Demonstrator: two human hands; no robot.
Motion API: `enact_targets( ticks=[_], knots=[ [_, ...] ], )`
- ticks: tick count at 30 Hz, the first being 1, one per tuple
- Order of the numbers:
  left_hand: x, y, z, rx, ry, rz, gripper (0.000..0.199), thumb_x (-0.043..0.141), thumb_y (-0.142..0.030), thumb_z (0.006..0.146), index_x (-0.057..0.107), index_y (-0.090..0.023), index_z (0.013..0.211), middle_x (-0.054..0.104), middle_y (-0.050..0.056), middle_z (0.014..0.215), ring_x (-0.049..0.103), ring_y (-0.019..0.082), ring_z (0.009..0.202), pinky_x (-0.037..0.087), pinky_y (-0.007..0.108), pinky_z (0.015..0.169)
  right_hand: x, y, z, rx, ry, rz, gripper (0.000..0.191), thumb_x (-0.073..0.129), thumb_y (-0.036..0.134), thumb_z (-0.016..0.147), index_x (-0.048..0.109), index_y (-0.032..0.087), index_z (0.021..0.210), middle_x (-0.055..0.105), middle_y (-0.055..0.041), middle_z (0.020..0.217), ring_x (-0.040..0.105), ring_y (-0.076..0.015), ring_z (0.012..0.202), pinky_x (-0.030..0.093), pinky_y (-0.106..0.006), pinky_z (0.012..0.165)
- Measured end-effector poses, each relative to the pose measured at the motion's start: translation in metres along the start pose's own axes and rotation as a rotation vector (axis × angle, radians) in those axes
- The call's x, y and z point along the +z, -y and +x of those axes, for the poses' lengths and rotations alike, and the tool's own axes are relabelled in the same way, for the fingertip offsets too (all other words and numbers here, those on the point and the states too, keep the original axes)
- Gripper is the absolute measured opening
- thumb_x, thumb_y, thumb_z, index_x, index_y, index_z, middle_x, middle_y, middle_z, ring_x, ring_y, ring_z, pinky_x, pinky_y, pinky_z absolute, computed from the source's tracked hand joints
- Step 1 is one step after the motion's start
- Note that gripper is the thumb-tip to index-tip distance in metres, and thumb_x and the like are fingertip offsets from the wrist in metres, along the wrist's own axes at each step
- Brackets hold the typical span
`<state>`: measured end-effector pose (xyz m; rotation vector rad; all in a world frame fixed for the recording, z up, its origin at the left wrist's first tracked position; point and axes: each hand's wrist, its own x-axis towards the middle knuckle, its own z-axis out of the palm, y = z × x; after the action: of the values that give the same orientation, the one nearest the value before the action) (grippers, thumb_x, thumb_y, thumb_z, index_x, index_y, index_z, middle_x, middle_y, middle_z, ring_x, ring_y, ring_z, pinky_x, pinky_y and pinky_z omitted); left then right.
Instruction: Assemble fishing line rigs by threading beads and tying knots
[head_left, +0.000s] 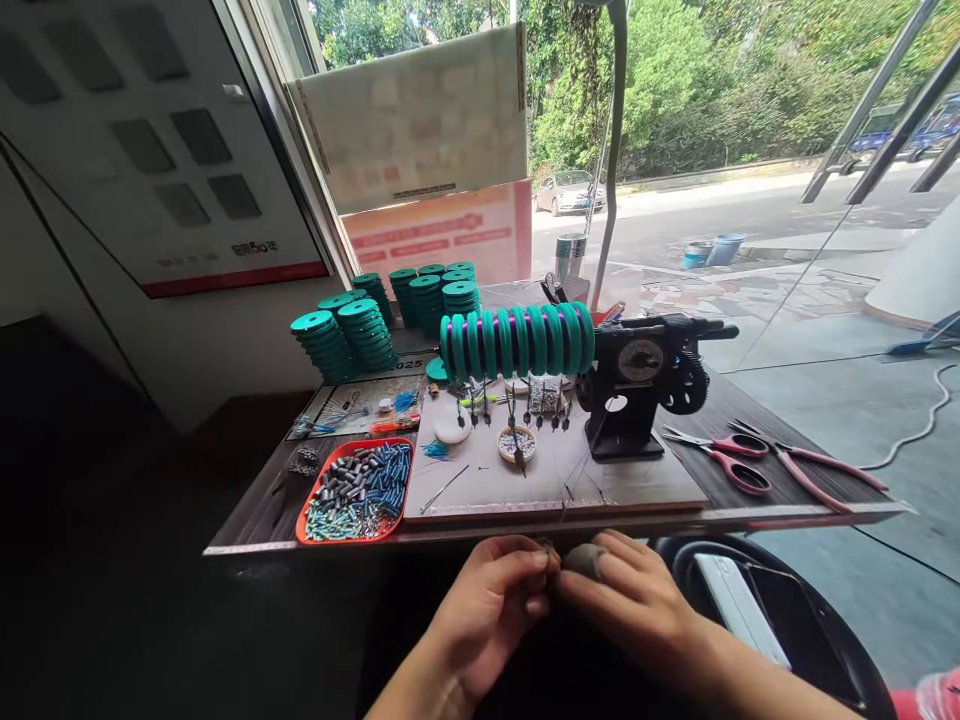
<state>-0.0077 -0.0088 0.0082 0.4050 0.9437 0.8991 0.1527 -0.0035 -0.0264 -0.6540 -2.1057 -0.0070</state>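
Just in front of the table edge, my two hands meet at the fingertips. My left hand (491,600) pinches thumb against forefinger on something small and dark, too tiny to name. My right hand (637,600) is closed beside it, with a dark grey rounded thing (583,562) at its fingertips; whether this is a finger cover or a held piece, I cannot tell. Beyond them, a black hand-cranked winder (626,390) carries a row of green foam spools (517,342). Short lines with small dark pieces (517,455) hang below the spools onto a pale board (480,500).
A red tray (411,490) holds grey cylinders, blue springs and small beads. Stacked green spools (364,335) stand at the back left. Scissors (739,465) and pliers (817,475) lie right. A round dish (502,445) holds small beads. A black stool (832,640) carries a phone-like slab.
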Motion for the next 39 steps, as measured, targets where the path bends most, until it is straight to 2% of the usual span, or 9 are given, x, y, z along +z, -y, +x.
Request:
enact_targets(
  ticks=[4, 6, 11, 16, 19, 23, 27, 36, 39],
  knots=[
    [0.001, -0.003, 0.001, -0.041, 0.063, 0.096, 0.01, 0.072, -0.015, 0.051, 0.065, -0.013, 0.058, 0.058, 0.001, 0.059, 0.048, 0.009, 0.059, 0.03, 0.018, 0.05, 0.005, -0.001, -0.006, 0.754, 0.157, 0.68, 0.027, 0.052, 0.039, 0.086, 0.064, 0.016, 0.077, 0.058, -0.0018, 0.066, 0.052, -0.0118, 0.059, 0.043, -0.022, 0.053],
    [0.002, -0.008, 0.002, -0.028, 0.087, 0.178, 0.006, 0.068, -0.014, 0.053, 0.064, -0.013, 0.057, 0.057, 0.0, 0.057, 0.046, 0.009, 0.056, 0.029, 0.02, 0.05, 0.008, 0.0, -0.009, 0.895, 0.271, 0.877, 0.037, 0.053, 0.05, 0.081, 0.063, 0.015, 0.075, 0.052, 0.0011, 0.058, 0.046, -0.009, 0.049, 0.038, -0.019, 0.045],
    [0.004, -0.017, -0.002, 0.415, -0.041, 0.908, 0.01, 0.06, -0.017, 0.065, 0.061, -0.017, 0.055, 0.051, 0.0, 0.061, 0.043, 0.013, 0.059, 0.031, 0.025, 0.056, 0.015, 0.021, -0.018, 0.886, 0.358, 0.895, 0.047, 0.051, 0.059, 0.078, 0.059, 0.014, 0.065, 0.044, 0.0029, 0.053, 0.041, -0.0082, 0.045, 0.033, -0.018, 0.04],
    [-0.006, -0.005, -0.007, 0.78, -0.174, 1.21, 0.015, 0.054, -0.017, 0.077, 0.064, -0.019, 0.066, 0.054, 0.005, 0.08, 0.051, 0.018, 0.071, 0.038, 0.027, 0.064, 0.011, 0.045, -0.005, 0.316, 0.158, 0.255, 0.041, 0.034, 0.027, 0.092, 0.052, 0.018, 0.056, 0.045, 0.0014, 0.053, 0.04, -0.0091, 0.046, 0.028, -0.02, 0.041],
    [-0.012, 0.004, -0.007, 0.853, -0.233, 1.181, 0.012, 0.055, -0.014, 0.075, 0.065, -0.019, 0.069, 0.055, 0.006, 0.078, 0.053, 0.018, 0.068, 0.04, 0.027, 0.06, -0.002, 0.047, 0.033, 0.185, 0.293, 0.266, 0.031, 0.041, 0.016, 0.087, 0.053, 0.018, 0.058, 0.05, 0.0014, 0.054, 0.043, -0.0089, 0.047, 0.032, -0.019, 0.043],
    [-0.017, 0.009, -0.001, 1.003, -0.348, 1.129, 0.017, 0.055, -0.006, 0.072, 0.066, -0.019, 0.076, 0.059, 0.007, 0.08, 0.058, 0.022, 0.078, 0.044, 0.029, 0.07, -0.015, 0.03, 0.097, 0.451, 0.555, 0.616, 0.015, 0.051, 0.01, 0.078, 0.059, 0.016, 0.066, 0.058, 0.0, 0.064, 0.052, -0.0106, 0.059, 0.04, -0.02, 0.057],
    [-0.022, 0.012, 0.008, 1.292, -0.491, 1.199, 0.017, 0.052, -0.006, 0.077, 0.064, -0.018, 0.08, 0.057, 0.008, 0.083, 0.059, 0.02, 0.076, 0.047, 0.028, 0.067, -0.002, 0.002, 0.136, 0.726, 0.685, 0.853, 0.007, 0.059, 0.018, 0.071, 0.061, 0.014, 0.066, 0.053, 0.0036, 0.056, 0.044, -0.0073, 0.05, 0.035, -0.018, 0.047],
    [-0.03, 0.015, 0.021, 1.685, -0.771, 1.459, 0.016, 0.05, -0.009, 0.082, 0.064, -0.013, 0.077, 0.056, 0.012, 0.081, 0.058, 0.021, 0.074, 0.051, 0.031, 0.066, 0.031, -0.03, 0.153, 0.939, 0.748, 0.89, 0.009, 0.056, 0.017, 0.07, 0.056, 0.013, 0.062, 0.06, 0.0001, 0.059, 0.027, -0.0018, 0.035, 0.018, -0.019, 0.035],
    [-0.032, 0.01, 0.02, 1.756, -0.703, 1.494, 0.015, 0.051, -0.008, 0.082, 0.065, -0.013, 0.084, 0.062, 0.012, 0.084, 0.058, 0.023, 0.079, 0.051, 0.031, 0.07, 0.038, -0.031, 0.15, 0.944, 0.739, 0.852, 0.009, 0.055, 0.016, 0.071, 0.056, 0.013, 0.063, 0.06, -0.0006, 0.059, 0.027, -0.0022, 0.034, 0.019, -0.019, 0.034]
  ],
)
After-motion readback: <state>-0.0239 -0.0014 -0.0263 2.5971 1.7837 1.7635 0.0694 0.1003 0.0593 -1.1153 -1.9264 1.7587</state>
